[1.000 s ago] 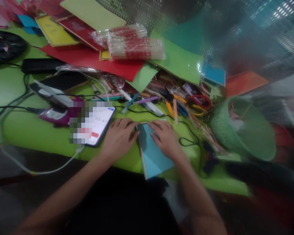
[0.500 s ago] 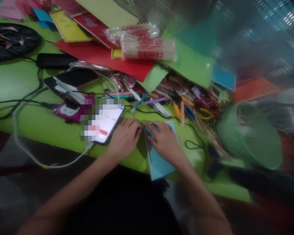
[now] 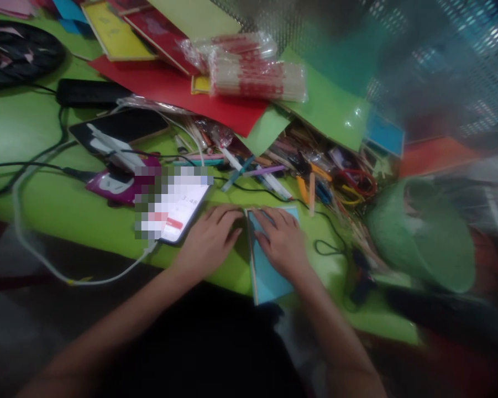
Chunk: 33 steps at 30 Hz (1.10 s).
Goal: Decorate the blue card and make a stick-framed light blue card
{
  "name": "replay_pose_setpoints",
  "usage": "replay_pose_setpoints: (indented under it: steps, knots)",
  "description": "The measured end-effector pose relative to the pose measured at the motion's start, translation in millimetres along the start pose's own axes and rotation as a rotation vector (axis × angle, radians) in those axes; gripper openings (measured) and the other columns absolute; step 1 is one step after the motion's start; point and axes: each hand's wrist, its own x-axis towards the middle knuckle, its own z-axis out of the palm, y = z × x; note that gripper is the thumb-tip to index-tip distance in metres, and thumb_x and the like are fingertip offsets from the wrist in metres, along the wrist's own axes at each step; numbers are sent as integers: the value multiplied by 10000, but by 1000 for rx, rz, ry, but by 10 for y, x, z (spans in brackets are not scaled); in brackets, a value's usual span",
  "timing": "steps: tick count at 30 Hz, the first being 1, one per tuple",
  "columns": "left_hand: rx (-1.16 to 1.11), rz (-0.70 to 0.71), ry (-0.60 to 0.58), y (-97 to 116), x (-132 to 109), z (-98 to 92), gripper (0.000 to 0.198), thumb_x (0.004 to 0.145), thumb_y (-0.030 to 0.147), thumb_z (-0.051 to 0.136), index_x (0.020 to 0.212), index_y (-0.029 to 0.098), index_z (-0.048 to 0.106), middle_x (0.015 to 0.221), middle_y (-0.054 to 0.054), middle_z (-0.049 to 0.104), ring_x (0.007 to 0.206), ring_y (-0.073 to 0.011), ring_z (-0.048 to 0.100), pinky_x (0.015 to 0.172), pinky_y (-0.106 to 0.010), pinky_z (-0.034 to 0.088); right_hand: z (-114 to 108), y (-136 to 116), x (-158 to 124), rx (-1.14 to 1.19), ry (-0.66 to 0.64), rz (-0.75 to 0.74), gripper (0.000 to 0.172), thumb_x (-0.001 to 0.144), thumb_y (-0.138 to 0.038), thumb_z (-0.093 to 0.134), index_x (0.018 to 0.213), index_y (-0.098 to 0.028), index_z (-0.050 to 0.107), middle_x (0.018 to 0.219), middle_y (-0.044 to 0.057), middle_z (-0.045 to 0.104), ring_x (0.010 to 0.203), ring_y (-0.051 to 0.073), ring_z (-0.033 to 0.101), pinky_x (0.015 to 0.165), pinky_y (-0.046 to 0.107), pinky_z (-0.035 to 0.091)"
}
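Observation:
A light-blue card [image 3: 269, 281] lies on the green table near its front edge, its lower end reaching the edge. A thin pale strip, like a wooden stick, runs along its left side. My right hand [image 3: 282, 240] rests flat on the upper part of the card, fingers stretched out. My left hand [image 3: 209, 237] is just left of the card, its fingers extended to the top left corner and its thumb apart from them. Whether the left fingertips touch the strip I cannot tell. A lit phone [image 3: 182, 213], partly pixelated, lies beside my left hand with a white cable plugged in.
Behind the hands lie several pens [image 3: 269, 182], orange-handled scissors [image 3: 302, 189] and loose sticks. Wrapped stick bundles [image 3: 257, 77] sit on coloured sheets. A green basket [image 3: 418, 237] is at the right. A purple packet [image 3: 116, 185] and a black cable [image 3: 329, 246] lie nearby.
My left hand has uncurled, its fingers straighter and its thumb now apart. The right hand still lies on the blue card, and the view has shifted slightly.

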Motion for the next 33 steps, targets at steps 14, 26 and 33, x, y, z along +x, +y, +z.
replay_pose_setpoints:
  steps: [14, 26, 33]
  knots:
    - [232, -9, -118, 57, 105, -5, 465, 1020, 303, 595, 1470, 191, 620, 1326, -175, 671, 1158, -377, 626, 908, -509, 544, -200, 536, -150, 106, 108, 234, 390, 1091, -331, 468, 1383, -209, 696, 1337, 100, 744, 1231, 293, 639, 1063, 455, 459]
    - [192, -34, -110, 28, 98, 36, 436, 1003, 310, 590, 1436, 281, 626, 1320, -151, 662, 1148, -376, 623, 920, -522, 515, -185, 523, -174, 44, -12, 240, 403, 1067, -300, 493, 1420, -219, 671, 1399, 105, 711, 1258, 309, 606, 1049, 486, 461]
    - [210, -25, -121, 48, 99, 22, 445, 1011, 330, 585, 1449, 257, 617, 1318, -165, 653, 1166, -384, 607, 926, -530, 515, -190, 478, -164, 25, -20, 257, 414, 1048, -264, 502, 1428, -209, 657, 1413, 117, 696, 1269, 326, 593, 1066, 511, 455]
